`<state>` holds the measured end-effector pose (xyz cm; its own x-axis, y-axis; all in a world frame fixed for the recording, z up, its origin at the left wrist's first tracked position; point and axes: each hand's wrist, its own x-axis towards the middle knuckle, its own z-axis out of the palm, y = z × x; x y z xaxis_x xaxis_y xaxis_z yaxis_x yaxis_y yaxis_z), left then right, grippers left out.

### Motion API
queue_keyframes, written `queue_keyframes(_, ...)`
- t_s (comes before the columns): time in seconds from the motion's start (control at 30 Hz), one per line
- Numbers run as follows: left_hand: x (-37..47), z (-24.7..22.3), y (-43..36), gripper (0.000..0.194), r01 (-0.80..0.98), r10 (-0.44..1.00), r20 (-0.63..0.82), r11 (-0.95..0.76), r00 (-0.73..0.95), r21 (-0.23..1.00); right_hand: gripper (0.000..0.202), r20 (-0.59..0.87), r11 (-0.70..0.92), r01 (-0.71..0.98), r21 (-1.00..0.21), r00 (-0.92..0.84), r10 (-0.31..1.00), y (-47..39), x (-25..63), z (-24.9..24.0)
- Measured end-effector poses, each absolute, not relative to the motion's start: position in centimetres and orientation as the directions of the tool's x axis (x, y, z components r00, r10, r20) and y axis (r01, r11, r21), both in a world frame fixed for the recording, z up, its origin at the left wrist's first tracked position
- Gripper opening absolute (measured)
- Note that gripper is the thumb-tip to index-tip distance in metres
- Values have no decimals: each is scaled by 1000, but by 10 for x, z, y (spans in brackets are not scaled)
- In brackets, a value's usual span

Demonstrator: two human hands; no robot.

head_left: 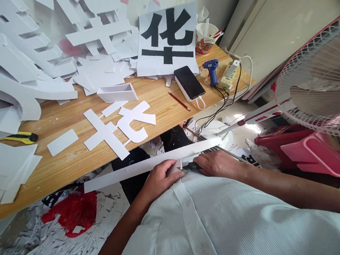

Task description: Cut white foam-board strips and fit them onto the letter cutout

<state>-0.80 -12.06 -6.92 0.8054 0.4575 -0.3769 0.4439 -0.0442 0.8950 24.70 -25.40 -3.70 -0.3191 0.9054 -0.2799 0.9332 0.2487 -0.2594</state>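
My left hand (162,177) is closed around a small white foam board piece (177,166), thumb in front, close against the shirt. In my right hand (219,165) is a black utility knife (192,166); its front end meets the piece, and the blade is hard to make out. A long white foam board strip (126,171) runs crosswise just beyond both hands, below the table's front edge. On the table lie cut white character parts (102,133), a small rectangle (62,142) and a shallow white open box (117,93).
The wooden table (72,162) also bears white built characters (8,86), a printed sheet (166,40), a phone (189,81), a pencil (179,101), a blue glue gun (212,71), a power strip (228,76) and a yellow cutter (19,137). A fan (320,78) stands right; scraps cover the floor.
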Motion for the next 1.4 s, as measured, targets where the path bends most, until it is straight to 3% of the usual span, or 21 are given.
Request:
queue_keyframes(0.77,-8,-66,-120,44,451,464,-386,-33,797,892,11,-215,274,918,-287,-340,916,-254,249,-41)
queue_keyframes(1.4,-11,-73,-120,46,428,461,-368,-31,808,903,12,-247,255,928,-271,-323,914,-253,249,-41)
